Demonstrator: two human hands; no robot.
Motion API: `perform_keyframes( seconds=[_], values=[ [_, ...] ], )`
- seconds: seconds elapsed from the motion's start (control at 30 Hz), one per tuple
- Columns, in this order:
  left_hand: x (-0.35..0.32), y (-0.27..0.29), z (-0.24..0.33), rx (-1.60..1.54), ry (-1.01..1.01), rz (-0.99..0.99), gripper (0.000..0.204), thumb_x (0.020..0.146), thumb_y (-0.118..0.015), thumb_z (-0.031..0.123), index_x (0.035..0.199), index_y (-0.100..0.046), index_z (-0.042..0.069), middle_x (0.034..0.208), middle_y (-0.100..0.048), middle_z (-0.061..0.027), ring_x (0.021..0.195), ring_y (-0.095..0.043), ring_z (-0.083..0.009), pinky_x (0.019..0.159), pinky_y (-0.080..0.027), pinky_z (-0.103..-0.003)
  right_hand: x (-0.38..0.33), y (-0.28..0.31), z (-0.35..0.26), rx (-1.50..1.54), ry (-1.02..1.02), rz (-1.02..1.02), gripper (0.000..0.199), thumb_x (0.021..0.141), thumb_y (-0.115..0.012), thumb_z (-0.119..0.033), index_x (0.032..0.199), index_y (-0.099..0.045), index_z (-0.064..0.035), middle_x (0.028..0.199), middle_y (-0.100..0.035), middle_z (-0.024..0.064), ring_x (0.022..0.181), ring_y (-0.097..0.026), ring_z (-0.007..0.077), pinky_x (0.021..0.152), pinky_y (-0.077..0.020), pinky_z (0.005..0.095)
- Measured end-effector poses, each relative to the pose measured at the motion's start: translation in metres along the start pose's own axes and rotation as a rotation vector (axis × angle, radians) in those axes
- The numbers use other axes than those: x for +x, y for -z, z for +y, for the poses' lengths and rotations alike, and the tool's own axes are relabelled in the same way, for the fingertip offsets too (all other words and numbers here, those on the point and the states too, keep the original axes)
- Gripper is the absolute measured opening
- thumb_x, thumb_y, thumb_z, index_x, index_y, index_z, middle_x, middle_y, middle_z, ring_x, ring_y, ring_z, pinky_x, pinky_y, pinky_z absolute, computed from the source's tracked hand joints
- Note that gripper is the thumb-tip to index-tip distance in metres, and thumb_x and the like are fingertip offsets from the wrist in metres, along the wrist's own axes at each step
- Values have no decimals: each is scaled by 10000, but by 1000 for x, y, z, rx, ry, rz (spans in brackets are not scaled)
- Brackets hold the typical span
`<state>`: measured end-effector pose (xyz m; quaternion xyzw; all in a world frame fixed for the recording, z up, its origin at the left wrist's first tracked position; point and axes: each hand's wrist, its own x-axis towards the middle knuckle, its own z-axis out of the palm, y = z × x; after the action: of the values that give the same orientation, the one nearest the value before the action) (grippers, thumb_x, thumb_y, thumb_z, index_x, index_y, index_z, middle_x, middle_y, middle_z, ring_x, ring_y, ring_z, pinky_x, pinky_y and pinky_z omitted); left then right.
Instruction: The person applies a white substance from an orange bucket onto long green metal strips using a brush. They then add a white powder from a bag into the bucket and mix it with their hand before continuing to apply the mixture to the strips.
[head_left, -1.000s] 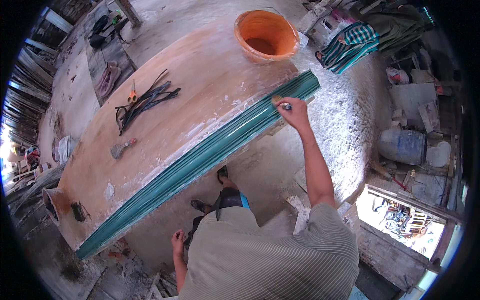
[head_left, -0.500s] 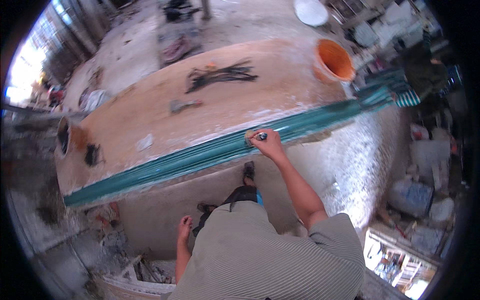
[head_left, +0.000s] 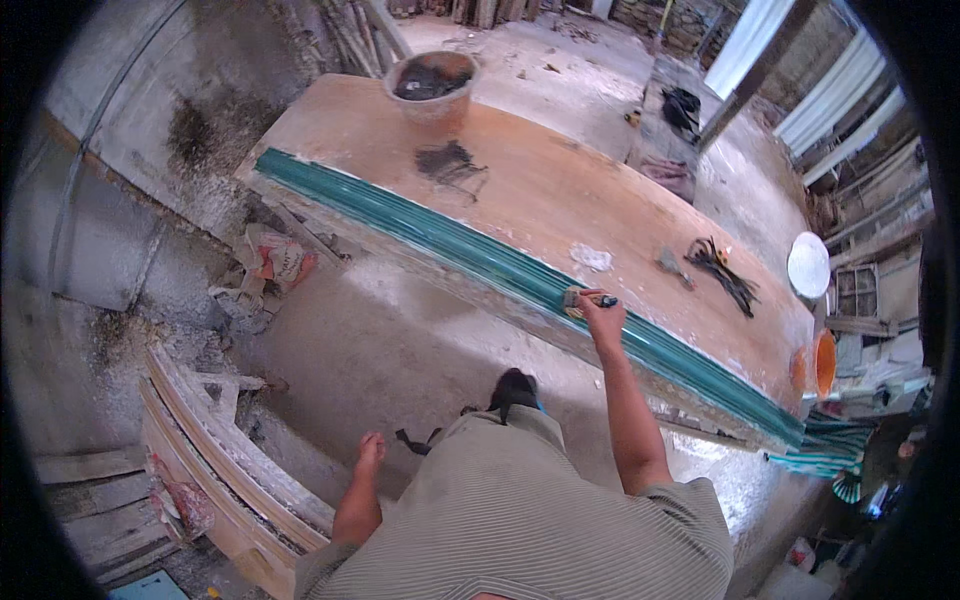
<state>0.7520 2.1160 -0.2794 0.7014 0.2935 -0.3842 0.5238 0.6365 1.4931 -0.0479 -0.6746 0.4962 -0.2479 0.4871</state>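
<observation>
So right hand (head_left: 597,312) is closed around a brush (head_left: 580,300), working it along the green moulding (head_left: 480,255) on the table's (head_left: 560,190) near edge. Left hand (head_left: 368,450) hangs loose, holding nothing. Next stroke probably needs steady pressure along the ridges.

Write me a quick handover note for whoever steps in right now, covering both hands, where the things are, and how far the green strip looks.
Right hand: gripping a small brush, pressed on the long teal moulding on the near edge of the orange workbench.
Left hand: empty, hanging at the side, touching nothing.
On the bench: dark bucket at the far left end, putty knife, bundle of dark tools, white plaster blob. An orange bucket sits off the right end.
Done: the moulding shows teal along its whole visible length.
Left: I cannot tell which stretches need another pass.
</observation>
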Motion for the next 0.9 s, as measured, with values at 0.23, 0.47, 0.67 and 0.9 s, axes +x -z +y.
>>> perform_keyframes(
  seconds=[0.23, 0.47, 0.67, 0.9],
  values=[
    [25, 80, -32, -322, -68, 71, 296, 930, -643, 342, 1136, -557, 148, 821, -601, -8, 690, -577, -164, 575, -486, -356, 19, -205, -76, 53, 76, -104, 183, 791, -736, -178, 924, -769, -56, 785, -729, 66, 687, -656, 119, 665, -530, 271],
    [35, 84, -22, 948, -305, 34, 290, 882, -590, 268, 1113, -684, 120, 868, -666, -97, 785, -644, -288, 720, -538, -435, 46, -447, -165, 148, 223, -253, 167, 839, -722, -118, 964, -746, -9, 808, -712, 54, 689, -641, 116, 631, -534, 263],
    [25, 146, 39, 717, -472, 238, 328, 883, -607, 274, 1133, -669, 71, 914, -681, -144, 820, -657, -323, 731, -537, -461, 66, -699, -264, 214, 219, -320, 195, 820, -730, -174, 944, -756, -26, 808, -719, 56, 707, -640, 131, 659, -512, 290],
    [84, 205, 197, -664, -151, 471, 222, 959, -634, 246, 1137, -634, 112, 1021, -633, 0, 787, -588, -93, 676, -481, -262, 77, -934, -361, 91, 377, -212, 332, 724, -762, -345, 900, -756, -64, 840, -721, 206, 791, -706, 390, 735, -558, 448]
  ],
)
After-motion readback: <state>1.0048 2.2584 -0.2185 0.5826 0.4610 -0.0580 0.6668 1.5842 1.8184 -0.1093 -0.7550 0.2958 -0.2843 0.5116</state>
